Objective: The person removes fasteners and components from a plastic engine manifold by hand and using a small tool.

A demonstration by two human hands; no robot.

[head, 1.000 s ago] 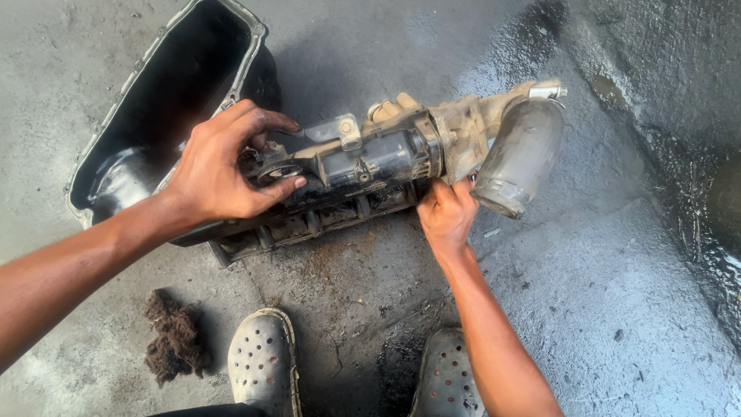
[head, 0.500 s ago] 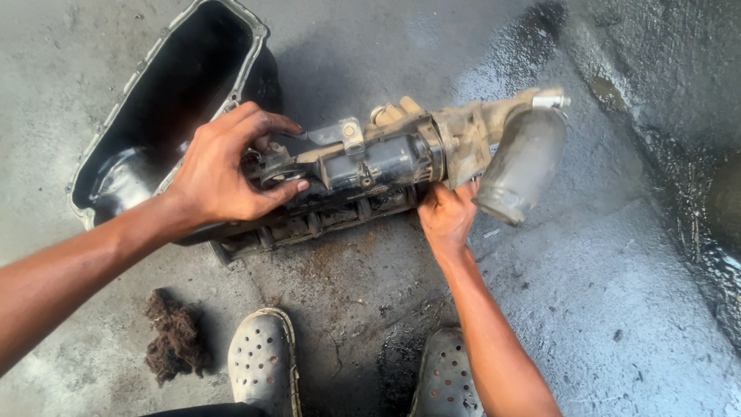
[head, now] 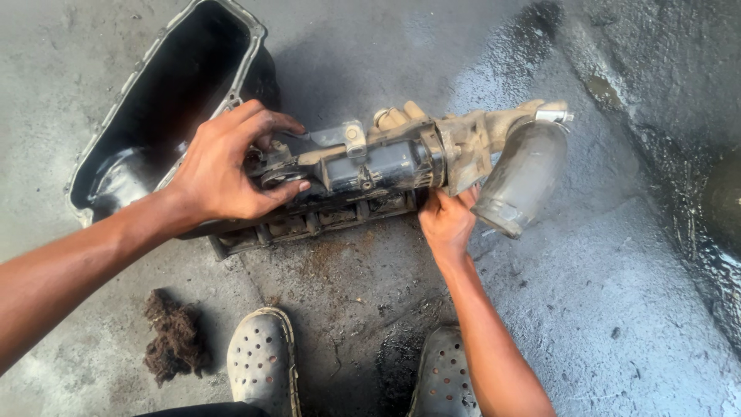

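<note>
Left hand [head: 224, 166] clamps the greasy engine assembly's [head: 386, 166] dark end; right hand [head: 446, 220] grips beneath — oil pan [head: 166, 100] behind, on wet concrete floor [head: 617, 293].

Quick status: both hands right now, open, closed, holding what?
Left hand: closed over the near end of the greasy engine part, fingers curled on top.
Right hand: grip from below on the same part, beside the grey elbow pipe.

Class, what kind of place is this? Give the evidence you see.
Probably a car repair workshop floor. Both hands hold a grimy engine part over oil-stained wet concrete, a black oil pan lies beside it, and a dirty rag wad sits nearby.
</note>
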